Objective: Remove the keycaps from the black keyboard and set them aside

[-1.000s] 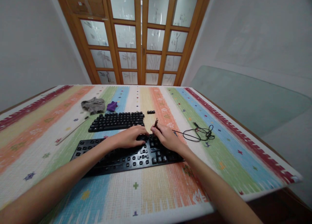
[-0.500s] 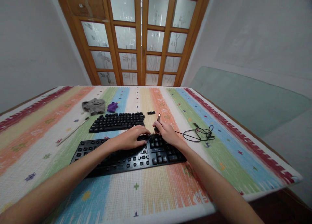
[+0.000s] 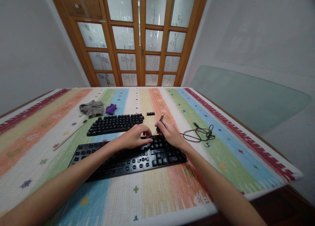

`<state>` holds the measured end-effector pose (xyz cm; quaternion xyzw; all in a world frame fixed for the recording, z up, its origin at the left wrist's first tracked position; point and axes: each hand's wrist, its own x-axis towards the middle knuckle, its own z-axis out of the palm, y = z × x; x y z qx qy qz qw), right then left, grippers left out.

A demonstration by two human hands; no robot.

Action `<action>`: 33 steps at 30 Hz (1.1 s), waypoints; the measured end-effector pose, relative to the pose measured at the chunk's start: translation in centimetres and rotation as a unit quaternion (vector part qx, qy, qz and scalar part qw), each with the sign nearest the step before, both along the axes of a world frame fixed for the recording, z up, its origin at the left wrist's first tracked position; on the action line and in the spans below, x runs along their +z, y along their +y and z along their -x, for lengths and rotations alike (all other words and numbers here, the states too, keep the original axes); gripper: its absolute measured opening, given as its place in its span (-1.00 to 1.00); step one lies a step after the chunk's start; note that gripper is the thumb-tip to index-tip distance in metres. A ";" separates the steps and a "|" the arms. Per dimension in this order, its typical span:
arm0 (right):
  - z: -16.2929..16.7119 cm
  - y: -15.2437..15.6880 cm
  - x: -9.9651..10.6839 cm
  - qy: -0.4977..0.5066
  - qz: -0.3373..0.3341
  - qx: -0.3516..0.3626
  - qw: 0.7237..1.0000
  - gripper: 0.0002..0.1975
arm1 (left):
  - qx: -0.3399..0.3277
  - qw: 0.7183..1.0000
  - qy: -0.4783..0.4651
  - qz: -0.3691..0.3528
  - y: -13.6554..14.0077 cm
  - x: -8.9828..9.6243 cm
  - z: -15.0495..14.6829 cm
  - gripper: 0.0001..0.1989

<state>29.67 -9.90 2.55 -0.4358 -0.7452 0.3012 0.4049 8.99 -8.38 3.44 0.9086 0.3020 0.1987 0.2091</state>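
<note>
**Left hand in closer to the tool**

Since half a second ago the left hand (image 3: 136,136) has shifted rightward, its thumb now near the tip of the tool (image 3: 161,118). Its thumb and fingers curl toward each other; I cannot tell whether they grip anything. The right hand (image 3: 171,134) is clamped on the tool. The keyboard (image 3: 145,163) lies beneath both hands, and loose keycaps (image 3: 115,124) lie just beyond the left. If the right hand's hold slipped, the tip could jab the left thumb; too much force could crack a key or flick it away.
</note>
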 end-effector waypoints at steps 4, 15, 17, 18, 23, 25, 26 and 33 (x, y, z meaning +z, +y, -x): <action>-0.2 0.2 -0.2 -0.001 -0.006 -0.033 0.999 -0.53 | 0.010 1.000 -0.013 -0.012 1.7 0.7 0.0 -0.82; -0.8 0.2 -0.2 -0.003 -0.027 -0.057 0.998 -0.58 | 0.184 0.961 0.161 -0.129 9.5 -0.5 -2.8 -0.83; -0.9 0.1 -0.2 -0.007 -0.030 -0.060 0.998 -0.59 | 0.199 0.956 0.176 -0.127 10.1 -1.0 -3.4 -0.81; -0.9 0.1 -0.2 -0.009 -0.030 -0.060 0.998 -0.60 | 0.205 0.954 0.181 -0.125 10.2 -1.2 -3.6 -0.80; -1.1 0.0 -0.1 -0.013 -0.037 -0.043 0.998 -0.66 | 0.222 0.945 0.214 -0.109 10.4 -1.3 -4.1 -0.79; -1.1 -0.1 0.0 -0.016 -0.043 -0.035 0.998 -0.69 | 0.222 0.944 0.223 -0.102 10.4 -1.2 -4.1 -0.78; -1.2 -0.1 0.1 -0.019 -0.046 -0.031 0.998 -0.70 | 0.222 0.943 0.226 -0.100 10.4 -1.2 -4.1 -0.78; -1.4 -0.2 0.4 -0.044 -0.053 0.004 0.998 -0.74 | 0.228 0.940 0.236 -0.095 10.4 -1.1 -4.1 -0.76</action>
